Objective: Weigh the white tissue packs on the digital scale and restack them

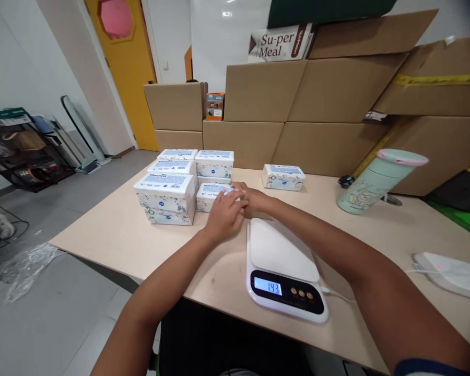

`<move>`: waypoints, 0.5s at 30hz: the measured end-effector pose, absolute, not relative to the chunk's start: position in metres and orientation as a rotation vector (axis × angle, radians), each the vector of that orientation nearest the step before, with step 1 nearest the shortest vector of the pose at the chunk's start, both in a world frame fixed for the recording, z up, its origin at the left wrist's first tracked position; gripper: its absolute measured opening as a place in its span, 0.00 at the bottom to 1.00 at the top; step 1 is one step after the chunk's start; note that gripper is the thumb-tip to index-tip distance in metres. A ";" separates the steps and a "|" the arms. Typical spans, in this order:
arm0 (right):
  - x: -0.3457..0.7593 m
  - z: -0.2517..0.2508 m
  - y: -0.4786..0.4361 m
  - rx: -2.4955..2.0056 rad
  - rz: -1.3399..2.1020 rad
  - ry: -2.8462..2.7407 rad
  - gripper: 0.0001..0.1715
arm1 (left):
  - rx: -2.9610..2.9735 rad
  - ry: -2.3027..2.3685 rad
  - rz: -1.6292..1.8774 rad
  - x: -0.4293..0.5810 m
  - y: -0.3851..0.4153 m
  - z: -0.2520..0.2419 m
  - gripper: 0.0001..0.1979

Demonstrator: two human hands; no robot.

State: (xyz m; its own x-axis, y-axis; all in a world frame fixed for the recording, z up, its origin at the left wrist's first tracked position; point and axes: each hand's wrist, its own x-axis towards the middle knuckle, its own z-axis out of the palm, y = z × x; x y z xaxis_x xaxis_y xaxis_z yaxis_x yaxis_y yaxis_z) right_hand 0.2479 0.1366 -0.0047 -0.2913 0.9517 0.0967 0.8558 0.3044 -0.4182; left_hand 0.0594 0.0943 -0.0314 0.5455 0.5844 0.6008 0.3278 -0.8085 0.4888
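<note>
My left hand (227,213) and my right hand (248,199) come together at the right end of a white floral tissue pack (208,198), gripping it there. The fingers of the left partly cover those of the right, and the pack's right end is hidden. This pack lies beside a stack of similar tissue packs (166,196), two high at the front. Behind it are more packs (214,164). Close by my right forearm, a white digital scale (284,250) carries nothing on its plate. Its lit display seems to read 193, possibly with a decimal point.
A single tissue pack (283,178) sits farther back on the table (121,224). To the right stand a mint-green tumbler (378,183) and a white device (452,274) with a cable. Cardboard boxes (243,143) line the back edge. Crumpled clear plastic (27,266) lies on the floor.
</note>
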 end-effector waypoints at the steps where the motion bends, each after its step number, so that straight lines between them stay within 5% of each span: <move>1: 0.243 -0.001 0.137 -1.683 0.386 -2.284 0.56 | 2.523 0.730 1.104 0.061 0.094 -0.035 0.18; 8: 0.221 0.024 0.127 -1.982 -0.003 -2.548 0.43 | 2.699 0.899 1.198 0.055 0.107 -0.052 0.17; 15: 0.213 0.030 0.116 -2.050 0.002 -2.549 0.43 | 2.765 0.799 1.322 0.054 0.113 -0.055 0.15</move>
State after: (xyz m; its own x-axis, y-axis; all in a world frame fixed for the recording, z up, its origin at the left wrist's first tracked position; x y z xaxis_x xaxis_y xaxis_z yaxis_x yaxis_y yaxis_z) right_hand 0.2132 0.1162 0.0300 -0.2093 0.9726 -0.1016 0.9727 0.2178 0.0804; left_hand 0.0540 0.1127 -0.0553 0.5245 0.4297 0.7350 0.4513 -0.8724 0.1880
